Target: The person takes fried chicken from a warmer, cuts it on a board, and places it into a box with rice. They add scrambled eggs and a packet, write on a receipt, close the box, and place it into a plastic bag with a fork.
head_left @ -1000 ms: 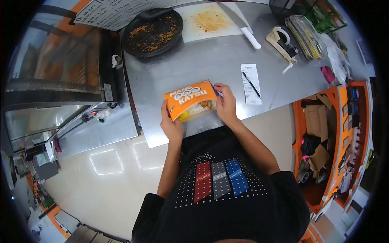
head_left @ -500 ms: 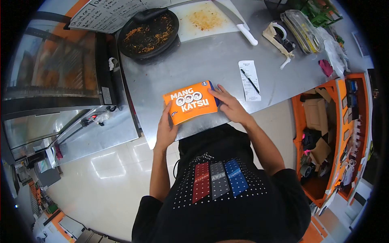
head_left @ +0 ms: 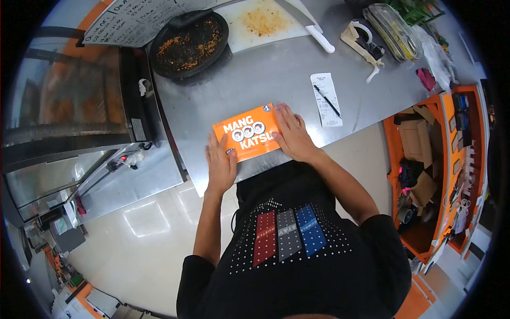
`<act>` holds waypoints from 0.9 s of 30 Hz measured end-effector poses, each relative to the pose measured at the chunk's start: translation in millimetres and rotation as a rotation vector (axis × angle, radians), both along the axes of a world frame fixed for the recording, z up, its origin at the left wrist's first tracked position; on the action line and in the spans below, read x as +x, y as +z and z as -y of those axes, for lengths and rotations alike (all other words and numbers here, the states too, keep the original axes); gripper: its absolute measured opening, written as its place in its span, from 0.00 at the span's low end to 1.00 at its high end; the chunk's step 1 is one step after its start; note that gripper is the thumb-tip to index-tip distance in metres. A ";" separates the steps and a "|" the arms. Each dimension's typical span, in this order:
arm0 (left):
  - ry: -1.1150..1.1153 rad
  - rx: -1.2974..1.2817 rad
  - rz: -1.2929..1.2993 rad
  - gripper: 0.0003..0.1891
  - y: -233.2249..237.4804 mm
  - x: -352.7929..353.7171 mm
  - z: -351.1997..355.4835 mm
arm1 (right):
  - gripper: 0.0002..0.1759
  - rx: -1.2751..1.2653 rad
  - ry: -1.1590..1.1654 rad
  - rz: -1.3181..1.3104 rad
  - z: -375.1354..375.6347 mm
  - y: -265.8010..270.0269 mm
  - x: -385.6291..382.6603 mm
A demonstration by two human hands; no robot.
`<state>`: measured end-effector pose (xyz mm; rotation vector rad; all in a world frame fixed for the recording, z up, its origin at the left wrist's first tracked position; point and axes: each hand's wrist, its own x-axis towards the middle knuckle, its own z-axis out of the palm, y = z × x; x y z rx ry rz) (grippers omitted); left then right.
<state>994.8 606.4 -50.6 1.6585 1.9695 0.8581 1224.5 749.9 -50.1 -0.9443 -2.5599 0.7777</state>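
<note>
An orange takeaway box printed "MANG KATSU" lies on the steel table, its lid down flat. My left hand presses against the left side, fingers along the edge and thumb near the front corner. At the right side, my right hand holds the box, with its fingers by the back corner and its thumb on the lid. What is inside the box is hidden. To the right of it, a black pen rests across a paper receipt.
At the back stand a black mortar with orange crumbs and a stained white cutting board. A white-handled knife lies at the board's edge. Further right are a tape dispenser and clear plastic containers. A glass display cabinet stands left.
The box lid, bowed up with dark blue showing at its right side, now lies flatter. My right hand has moved further over the right edge, and my left fingers have straightened along the left side.
</note>
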 end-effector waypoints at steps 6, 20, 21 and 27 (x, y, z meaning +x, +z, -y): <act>-0.334 -0.086 -0.365 0.35 31.9 -22.8 -26.5 | 0.41 0.159 0.377 0.079 -27.0 28.8 -4.1; -0.433 -0.024 -0.464 0.37 34.4 -33.7 -32.3 | 0.34 0.345 0.450 0.200 -27.9 31.5 -7.9; -0.435 -0.041 -0.465 0.36 34.5 -33.6 -31.5 | 0.33 0.337 0.448 0.199 -27.8 28.8 -8.3; -0.441 -0.041 -0.355 0.33 30.6 -28.8 -27.1 | 0.31 0.243 0.428 0.150 -22.2 31.0 -5.0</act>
